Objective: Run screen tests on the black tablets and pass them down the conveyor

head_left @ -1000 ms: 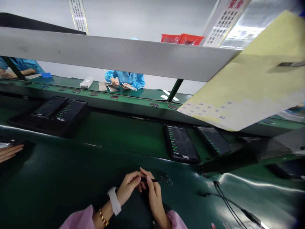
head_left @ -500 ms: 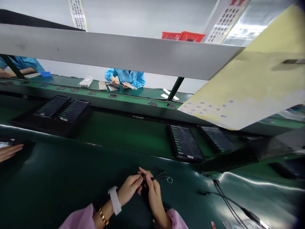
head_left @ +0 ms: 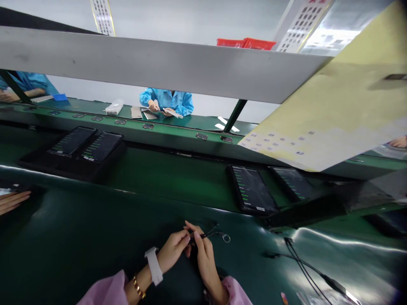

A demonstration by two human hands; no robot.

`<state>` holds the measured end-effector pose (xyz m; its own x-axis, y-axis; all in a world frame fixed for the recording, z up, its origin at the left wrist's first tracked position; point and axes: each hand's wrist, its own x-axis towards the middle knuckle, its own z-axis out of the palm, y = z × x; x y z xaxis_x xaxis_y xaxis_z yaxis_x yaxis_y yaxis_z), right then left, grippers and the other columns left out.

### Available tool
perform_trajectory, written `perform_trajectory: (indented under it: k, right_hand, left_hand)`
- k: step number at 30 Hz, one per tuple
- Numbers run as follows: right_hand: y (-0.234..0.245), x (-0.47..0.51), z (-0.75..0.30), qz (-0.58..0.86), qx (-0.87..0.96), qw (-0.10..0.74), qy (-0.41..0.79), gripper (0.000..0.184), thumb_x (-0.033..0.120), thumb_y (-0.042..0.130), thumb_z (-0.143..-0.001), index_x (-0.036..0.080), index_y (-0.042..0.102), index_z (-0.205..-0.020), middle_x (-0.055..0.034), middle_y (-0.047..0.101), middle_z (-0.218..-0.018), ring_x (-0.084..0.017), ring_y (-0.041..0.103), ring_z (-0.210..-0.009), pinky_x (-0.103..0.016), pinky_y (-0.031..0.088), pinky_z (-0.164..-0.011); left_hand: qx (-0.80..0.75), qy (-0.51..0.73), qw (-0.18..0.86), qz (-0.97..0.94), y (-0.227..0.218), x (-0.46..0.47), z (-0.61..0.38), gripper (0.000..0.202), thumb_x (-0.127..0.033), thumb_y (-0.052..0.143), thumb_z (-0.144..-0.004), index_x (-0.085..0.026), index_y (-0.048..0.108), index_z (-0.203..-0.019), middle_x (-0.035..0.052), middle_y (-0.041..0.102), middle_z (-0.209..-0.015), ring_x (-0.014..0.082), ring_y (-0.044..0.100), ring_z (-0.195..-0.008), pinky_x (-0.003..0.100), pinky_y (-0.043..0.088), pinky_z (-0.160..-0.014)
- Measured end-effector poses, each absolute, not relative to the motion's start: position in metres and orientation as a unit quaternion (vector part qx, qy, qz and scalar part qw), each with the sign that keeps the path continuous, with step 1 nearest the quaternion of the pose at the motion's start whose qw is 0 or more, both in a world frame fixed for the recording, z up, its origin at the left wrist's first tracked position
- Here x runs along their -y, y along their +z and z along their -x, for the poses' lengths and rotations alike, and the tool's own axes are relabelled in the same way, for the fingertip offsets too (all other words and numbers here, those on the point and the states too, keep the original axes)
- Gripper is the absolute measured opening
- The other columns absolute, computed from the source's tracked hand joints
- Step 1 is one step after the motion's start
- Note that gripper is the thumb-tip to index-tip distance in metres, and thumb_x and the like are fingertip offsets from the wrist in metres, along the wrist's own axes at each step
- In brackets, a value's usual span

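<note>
My left hand (head_left: 173,250) and my right hand (head_left: 203,256) meet low in the middle, over the dark green bench mat (head_left: 79,241). Together they pinch a thin black cable (head_left: 211,233) that ends in a small metal ring (head_left: 226,238) just right of my fingers. A white watch and a gold bracelet sit on my left wrist. Pink sleeves cover both forearms.
Black trays with lit screens ride the green conveyor: one pair (head_left: 84,146) at left, another (head_left: 254,192) at right. Black cables (head_left: 305,269) lie on the mat to my right. A yellowish sheet (head_left: 343,110) hangs at upper right. Another person's fingers (head_left: 12,200) show at the left edge; a co-worker in blue (head_left: 167,101) sits opposite.
The trays on the conveyor have drifted to the right. My hands have stayed together on the cable, whose ringed end has lifted slightly.
</note>
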<state>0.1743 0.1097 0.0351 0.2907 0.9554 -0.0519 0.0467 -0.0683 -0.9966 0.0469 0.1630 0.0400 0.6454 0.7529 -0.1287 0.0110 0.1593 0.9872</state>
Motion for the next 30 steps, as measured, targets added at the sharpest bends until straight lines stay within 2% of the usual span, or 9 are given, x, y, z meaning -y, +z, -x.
perform_trajectory:
  k: [6, 10, 24, 30]
  right_hand:
    - [0.0366, -0.1118, -0.1755, 0.582, 0.424, 0.544, 0.430, 0.051, 0.063, 0.046, -0.096, 0.026, 0.071, -0.119, -0.0076, 0.068, -0.124, -0.025, 0.058, -0.123, -0.042, 0.040, -0.112]
    - [0.0384, -0.1120, -0.1759, 0.583, 0.424, 0.546, 0.427, 0.050, 0.062, 0.046, -0.096, 0.026, 0.072, -0.118, -0.0071, 0.069, -0.124, -0.025, 0.060, -0.121, -0.041, 0.042, -0.110]
    - [0.0393, -0.1119, -0.1754, 0.588, 0.423, 0.542, 0.426, 0.053, 0.065, 0.046, -0.094, 0.026, 0.073, -0.118, -0.0067, 0.069, -0.124, -0.024, 0.059, -0.121, -0.040, 0.040, -0.112]
    - [0.0372, -0.1114, -0.1754, 0.587, 0.427, 0.540, 0.426, 0.049, 0.062, 0.046, -0.096, 0.028, 0.072, -0.118, -0.0049, 0.068, -0.125, -0.023, 0.058, -0.123, -0.038, 0.038, -0.113]
  left_hand:
    - [-0.326, 0.275, 0.694, -0.580, 0.0482, -0.1637, -0.0466, 0.066, -0.078, 0.044, -0.089, -0.014, 0.055, -0.078, 0.0011, 0.052, -0.063, 0.0146, 0.050, -0.060, 0.027, 0.040, -0.064]
    - [-0.324, 0.278, 0.699, -0.574, 0.0494, -0.1639, -0.0466, 0.064, -0.076, 0.046, -0.089, -0.014, 0.054, -0.076, 0.0012, 0.052, -0.063, 0.0143, 0.050, -0.061, 0.027, 0.039, -0.064]
    - [-0.316, 0.274, 0.683, -0.598, 0.0425, -0.1646, -0.0467, 0.065, -0.077, 0.046, -0.089, -0.014, 0.055, -0.077, 0.0017, 0.053, -0.063, 0.0146, 0.050, -0.061, 0.027, 0.040, -0.064]
    - [-0.313, 0.280, 0.678, -0.603, 0.0429, -0.1633, -0.0459, 0.063, -0.075, 0.045, -0.090, -0.015, 0.054, -0.077, 0.0012, 0.053, -0.062, 0.0147, 0.050, -0.061, 0.027, 0.040, -0.065]
